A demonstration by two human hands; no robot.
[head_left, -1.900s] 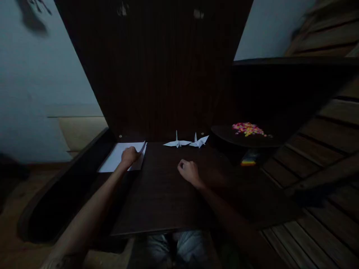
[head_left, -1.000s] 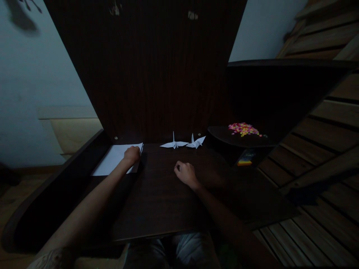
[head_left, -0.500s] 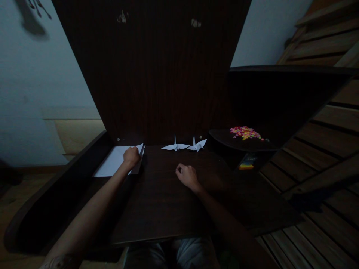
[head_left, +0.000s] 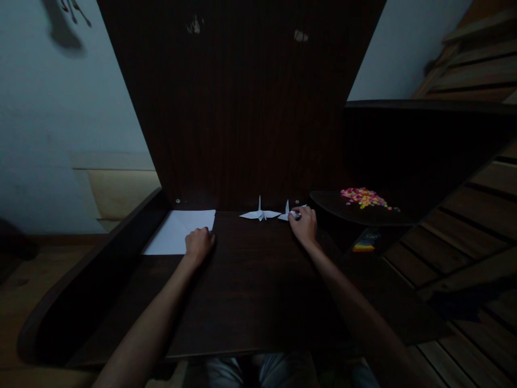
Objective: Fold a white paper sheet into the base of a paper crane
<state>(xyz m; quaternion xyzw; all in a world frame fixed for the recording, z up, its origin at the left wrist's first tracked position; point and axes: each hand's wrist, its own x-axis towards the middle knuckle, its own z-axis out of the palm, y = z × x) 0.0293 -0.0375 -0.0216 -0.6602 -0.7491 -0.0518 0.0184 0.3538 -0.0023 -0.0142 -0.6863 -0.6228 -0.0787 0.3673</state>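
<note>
While left hand (head_left: 198, 243) stays by paper (head_left: 177, 230), right hand (head_left: 304, 224) reached crane (head_left: 290, 214).

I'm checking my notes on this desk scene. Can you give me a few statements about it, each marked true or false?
1. The left hand rests at the edge of the white paper sheet. True.
2. The right hand lies mid-desk, far from the paper cranes. False: it is at the right paper crane.
3. Two cranes stand at the desk's back. True; the other is the left paper crane.
4. The colourful bits lie on the white sheet. False: they lie on the side shelf.
</note>
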